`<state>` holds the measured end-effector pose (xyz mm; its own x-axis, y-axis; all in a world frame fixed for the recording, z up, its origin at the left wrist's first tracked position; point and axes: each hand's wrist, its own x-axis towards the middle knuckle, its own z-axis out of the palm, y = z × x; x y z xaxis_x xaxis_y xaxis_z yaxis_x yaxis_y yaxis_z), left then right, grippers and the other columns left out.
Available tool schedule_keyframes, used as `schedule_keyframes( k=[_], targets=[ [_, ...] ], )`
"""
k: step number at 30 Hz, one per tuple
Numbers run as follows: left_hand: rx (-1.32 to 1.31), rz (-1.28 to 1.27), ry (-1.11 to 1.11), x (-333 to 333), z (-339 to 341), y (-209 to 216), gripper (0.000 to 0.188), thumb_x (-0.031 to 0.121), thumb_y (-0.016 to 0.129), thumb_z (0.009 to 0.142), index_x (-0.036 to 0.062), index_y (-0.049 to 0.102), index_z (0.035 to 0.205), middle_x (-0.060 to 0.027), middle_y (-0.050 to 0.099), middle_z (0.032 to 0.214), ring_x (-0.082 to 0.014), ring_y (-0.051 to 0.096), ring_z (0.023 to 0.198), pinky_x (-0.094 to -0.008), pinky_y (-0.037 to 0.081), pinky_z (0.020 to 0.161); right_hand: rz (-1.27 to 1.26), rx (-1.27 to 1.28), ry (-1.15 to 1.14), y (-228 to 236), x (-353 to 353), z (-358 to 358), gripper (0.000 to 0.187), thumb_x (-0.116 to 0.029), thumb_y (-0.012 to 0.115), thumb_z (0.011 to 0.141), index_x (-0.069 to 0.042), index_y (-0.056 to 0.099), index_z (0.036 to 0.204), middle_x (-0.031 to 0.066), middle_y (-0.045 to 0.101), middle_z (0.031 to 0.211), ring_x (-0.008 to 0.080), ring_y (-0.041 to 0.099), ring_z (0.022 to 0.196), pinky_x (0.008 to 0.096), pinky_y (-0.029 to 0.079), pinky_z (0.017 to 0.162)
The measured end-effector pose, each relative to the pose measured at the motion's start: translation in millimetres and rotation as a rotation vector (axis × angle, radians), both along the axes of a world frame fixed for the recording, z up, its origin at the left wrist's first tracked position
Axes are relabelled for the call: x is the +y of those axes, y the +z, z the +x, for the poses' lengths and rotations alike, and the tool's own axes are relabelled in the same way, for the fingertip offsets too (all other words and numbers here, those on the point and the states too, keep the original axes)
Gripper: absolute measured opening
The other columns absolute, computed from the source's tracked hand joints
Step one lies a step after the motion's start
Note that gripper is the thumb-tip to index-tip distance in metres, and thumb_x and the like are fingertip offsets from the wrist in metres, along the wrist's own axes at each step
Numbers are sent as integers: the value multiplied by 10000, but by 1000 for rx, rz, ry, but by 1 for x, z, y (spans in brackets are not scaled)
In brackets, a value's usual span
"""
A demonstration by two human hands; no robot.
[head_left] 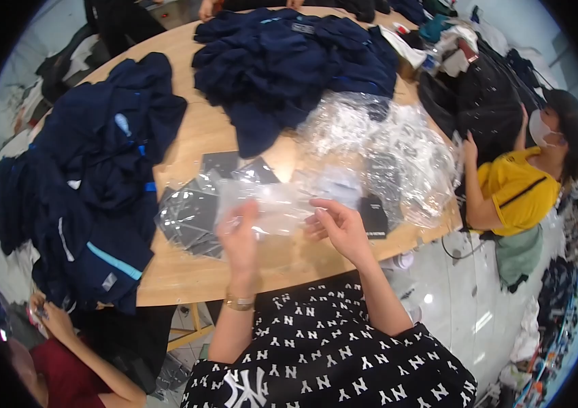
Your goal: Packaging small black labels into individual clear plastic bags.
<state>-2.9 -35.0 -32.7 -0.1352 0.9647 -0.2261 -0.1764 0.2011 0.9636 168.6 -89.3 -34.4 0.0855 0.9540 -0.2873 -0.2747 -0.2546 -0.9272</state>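
My left hand (240,234) is closed on a small clear plastic bag (277,209), which looks flat and is held above the table. At the bag's right edge is my right hand (343,230), its fingers partly spread and slightly blurred; whether they touch the plastic is hard to make out. Below and left of the bag lies a spread pile of dark grey cards in clear sleeves (190,216). To the right of my hands, a black tag (372,216) rests beside a heap of crumpled clear plastic bags (415,160).
Dark navy garments (282,68) are heaped at the table's (187,275) far side, with more navy garments (98,149) on the left. A person in yellow (523,190) handles black material at the right. Another in dark red (64,370) is at the lower left.
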Motion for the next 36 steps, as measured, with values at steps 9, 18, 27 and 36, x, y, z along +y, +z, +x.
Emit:
schedule_keyframes(
  k=[9, 18, 27, 36],
  targets=[
    [-462, -51, 81, 12, -4, -29, 123, 214, 574, 863, 94, 567, 841, 32, 544, 769, -47, 524, 681, -192, 461, 589, 46, -1588, -114, -52, -67, 72, 685, -273, 696, 692, -53, 389, 1264, 209, 464, 1200, 367, 419, 1117, 430, 354, 914],
    [-444, -54, -9, 8, 3, -19, 165, 263, 595, 849, 100, 578, 828, 35, 546, 738, -30, 486, 630, -175, 357, 506, -27, -1366, -194, -66, -62, 81, 872, -265, 752, 617, -44, 292, 1325, 250, 409, 1240, 404, 395, 1130, 431, 341, 940],
    [-432, -44, 30, 7, -1, -15, 162, 254, 588, 854, 99, 574, 808, 34, 544, 739, -31, 484, 627, -171, 377, 517, 58, -1181, -240, -23, -54, 70, 868, -194, 735, 622, -33, 264, 1334, 246, 392, 1266, 373, 374, 1181, 380, 314, 987],
    [-522, -35, 52, 7, -4, -17, 152, 242, 568, 868, 90, 567, 854, 25, 541, 771, -43, 495, 674, -196, 404, 566, -82, -676, -348, -17, -54, 68, 844, -191, 743, 646, -64, 276, 1337, 120, 427, 1270, 242, 451, 1117, 327, 383, 902]
  ],
)
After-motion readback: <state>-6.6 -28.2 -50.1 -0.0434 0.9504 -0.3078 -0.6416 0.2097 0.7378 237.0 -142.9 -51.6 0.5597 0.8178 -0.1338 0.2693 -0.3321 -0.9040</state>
